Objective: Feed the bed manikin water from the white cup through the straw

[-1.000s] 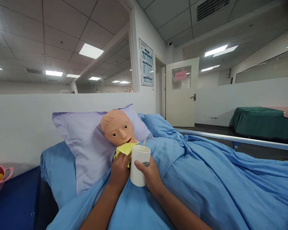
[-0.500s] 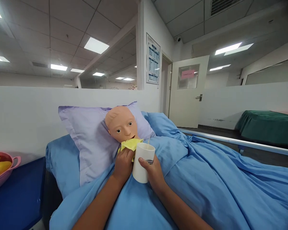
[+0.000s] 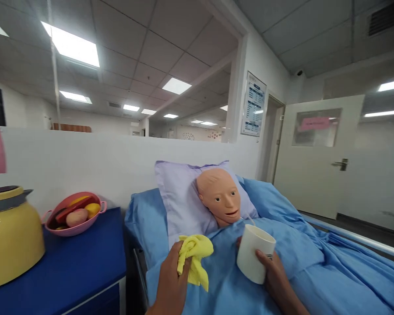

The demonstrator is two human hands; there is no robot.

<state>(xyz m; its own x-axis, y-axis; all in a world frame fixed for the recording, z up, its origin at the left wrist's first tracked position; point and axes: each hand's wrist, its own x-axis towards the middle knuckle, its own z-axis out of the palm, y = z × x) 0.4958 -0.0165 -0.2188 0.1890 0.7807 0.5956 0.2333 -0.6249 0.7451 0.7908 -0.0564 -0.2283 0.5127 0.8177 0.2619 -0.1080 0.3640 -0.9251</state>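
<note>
My left hand [image 3: 173,275] is closed on a crumpled yellow cloth [image 3: 197,253], held above the blue bedding in front of the pillow. In my right hand [image 3: 274,271] is a white cup [image 3: 254,251], tilted slightly, with a thin straw [image 3: 250,219] rising from its far rim. Just beyond both hands, a manikin's head [image 3: 219,197] rests on a lilac pillow [image 3: 180,205], its mouth slightly parted. The cup is apart from the mouth. A blue quilt [image 3: 302,249] covers the manikin's body up to the neck.
Left of the bed stands a blue-topped cabinet [image 3: 95,253]. On it are a pink basket [image 3: 82,227] of fruit and a yellow thermos jug [image 3: 15,240]. A metal bed rail [image 3: 357,238] runs along the far side, with a door [image 3: 311,162] behind it.
My left hand has drawn the cloth away from the manikin's mouth, toward me and left. The view has turned left, bringing in the thermos jug and more of the cabinet. The right hand still holds the cup.
</note>
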